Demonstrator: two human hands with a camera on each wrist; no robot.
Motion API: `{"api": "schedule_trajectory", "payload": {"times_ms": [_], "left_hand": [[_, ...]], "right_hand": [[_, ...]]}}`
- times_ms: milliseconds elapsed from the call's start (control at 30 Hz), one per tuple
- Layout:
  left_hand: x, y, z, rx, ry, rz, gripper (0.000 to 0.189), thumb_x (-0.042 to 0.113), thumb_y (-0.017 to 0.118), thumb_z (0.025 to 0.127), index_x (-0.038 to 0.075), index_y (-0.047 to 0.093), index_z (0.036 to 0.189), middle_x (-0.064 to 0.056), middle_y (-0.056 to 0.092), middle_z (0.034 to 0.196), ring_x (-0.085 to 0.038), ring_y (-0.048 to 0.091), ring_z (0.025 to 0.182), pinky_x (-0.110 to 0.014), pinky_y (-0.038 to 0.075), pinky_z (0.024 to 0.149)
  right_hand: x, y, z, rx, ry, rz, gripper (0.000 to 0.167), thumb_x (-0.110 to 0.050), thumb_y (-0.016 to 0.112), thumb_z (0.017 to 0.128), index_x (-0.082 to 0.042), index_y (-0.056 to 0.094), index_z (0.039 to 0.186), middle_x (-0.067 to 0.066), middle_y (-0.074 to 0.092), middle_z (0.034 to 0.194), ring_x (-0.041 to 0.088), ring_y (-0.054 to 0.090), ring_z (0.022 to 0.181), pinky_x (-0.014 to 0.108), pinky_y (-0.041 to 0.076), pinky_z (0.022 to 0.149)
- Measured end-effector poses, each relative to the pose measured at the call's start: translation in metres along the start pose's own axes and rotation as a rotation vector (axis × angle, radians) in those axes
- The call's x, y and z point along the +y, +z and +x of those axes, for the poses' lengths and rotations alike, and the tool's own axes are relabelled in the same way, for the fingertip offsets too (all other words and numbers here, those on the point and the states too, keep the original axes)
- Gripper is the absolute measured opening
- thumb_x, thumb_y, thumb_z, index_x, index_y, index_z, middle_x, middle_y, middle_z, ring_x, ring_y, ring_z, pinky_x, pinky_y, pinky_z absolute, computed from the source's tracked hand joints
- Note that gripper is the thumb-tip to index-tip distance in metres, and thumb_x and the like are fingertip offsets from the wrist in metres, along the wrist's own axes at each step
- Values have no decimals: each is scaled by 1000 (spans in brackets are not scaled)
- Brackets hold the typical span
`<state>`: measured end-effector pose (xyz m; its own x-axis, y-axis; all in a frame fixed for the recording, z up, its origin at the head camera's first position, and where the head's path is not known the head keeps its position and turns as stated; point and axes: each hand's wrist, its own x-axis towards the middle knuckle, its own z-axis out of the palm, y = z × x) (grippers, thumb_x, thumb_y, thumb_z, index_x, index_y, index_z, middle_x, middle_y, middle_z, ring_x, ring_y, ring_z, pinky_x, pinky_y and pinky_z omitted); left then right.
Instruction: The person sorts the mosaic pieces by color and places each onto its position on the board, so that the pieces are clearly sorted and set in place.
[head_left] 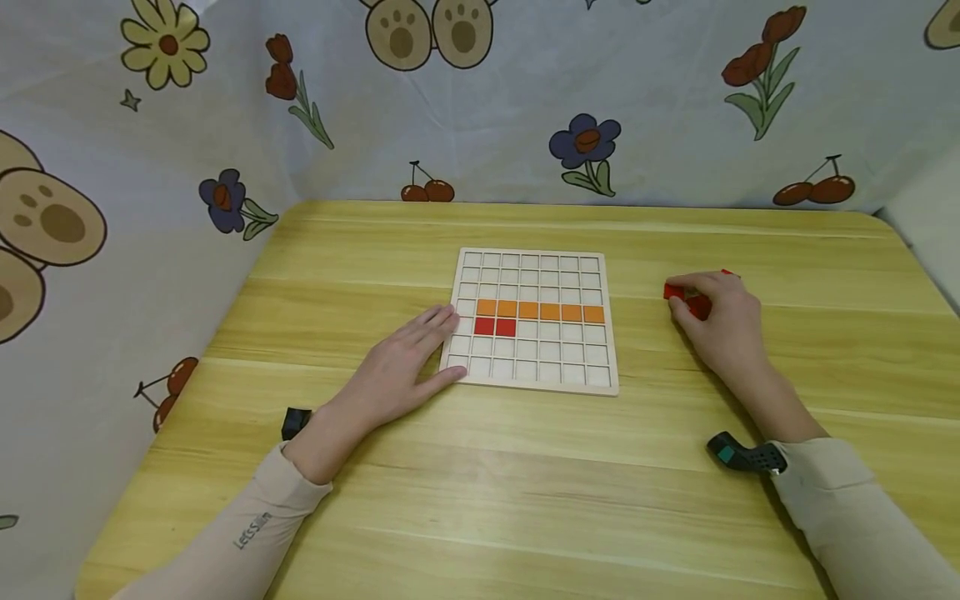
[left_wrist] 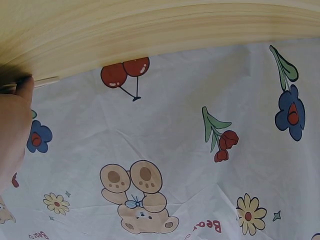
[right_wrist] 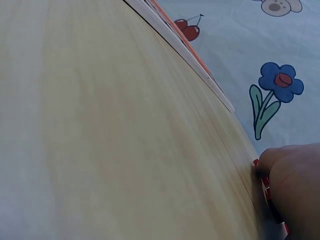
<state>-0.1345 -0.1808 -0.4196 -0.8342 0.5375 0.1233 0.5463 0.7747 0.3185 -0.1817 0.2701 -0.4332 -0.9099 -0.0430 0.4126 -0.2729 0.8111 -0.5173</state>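
Observation:
A pale wooden grid board [head_left: 558, 353] lies on the table in the head view. A row of orange tiles [head_left: 550, 312] crosses it, with two red tiles [head_left: 495, 327] just below at the left. My left hand [head_left: 401, 362] rests at the board's left edge, fingers extended and thumb by the near corner. To the right of the board, my right hand [head_left: 723, 321] pinches a small red tile [head_left: 673, 292] between thumb and index finger. More red tiles [head_left: 699, 307] lie beneath that hand, mostly hidden by it.
The light wooden table [head_left: 480, 500] meets a printed cloth [head_left: 510, 108] hanging along its back and left sides. A dark strap [head_left: 746, 457] sits on the right wrist and another dark band [head_left: 296, 422] on the left one.

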Motion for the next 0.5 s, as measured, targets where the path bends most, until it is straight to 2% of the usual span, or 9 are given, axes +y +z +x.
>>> {"api": "schedule_trajectory", "payload": {"times_ms": [333, 500], "left_hand": [[-1, 2, 0, -2, -6, -1, 78, 56, 58, 105, 8, 39, 163, -8, 34, 172, -27, 29, 161, -50, 33, 128], [-2, 2, 0, 2, 2, 2, 77, 55, 58, 105, 8, 39, 163, -8, 34, 172, -28, 29, 161, -51, 34, 127]], "right_hand": [[-2, 1, 1, -8, -24, -16, 26, -7, 75, 97, 0, 75, 122, 26, 71, 117, 44, 59, 111, 59, 47, 85], [-4, 0, 1, 9, -53, -28, 26, -8, 77, 96, -1, 76, 121, 25, 72, 114, 42, 61, 106, 56, 46, 81]]}}
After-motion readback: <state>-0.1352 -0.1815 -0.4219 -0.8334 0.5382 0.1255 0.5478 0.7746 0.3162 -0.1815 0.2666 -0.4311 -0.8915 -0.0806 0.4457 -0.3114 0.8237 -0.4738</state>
